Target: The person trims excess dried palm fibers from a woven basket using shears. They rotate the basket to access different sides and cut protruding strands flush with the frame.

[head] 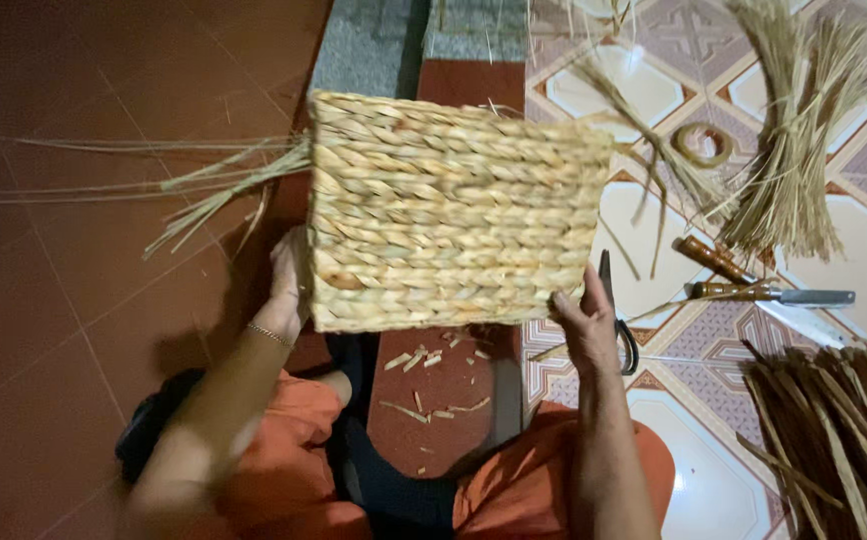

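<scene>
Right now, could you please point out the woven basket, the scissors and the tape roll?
Woven basket [449,215], head view, middle of its braided side.
Scissors [629,352], head view, dark handle loop.
Tape roll [682,145], head view, left edge of the ring.

Scissors [622,325], two knives [754,293], a tape roll [703,144] and straw bundles [789,150] lie on tiles.

— Basket? 
— Woven basket [449,215] held up over the floor [74,300], between left hand [286,285] at its left edge and right hand [586,325] at its lower right corner. 
— To the right? 
— Scissors [619,320] just beside the right hand; knives [769,293] further right; straw bundle [789,170] behind them; tape roll [704,143] left of the bundle. 
— Below? 
— Trimmed scraps [434,385] on the floor between the knees.
</scene>
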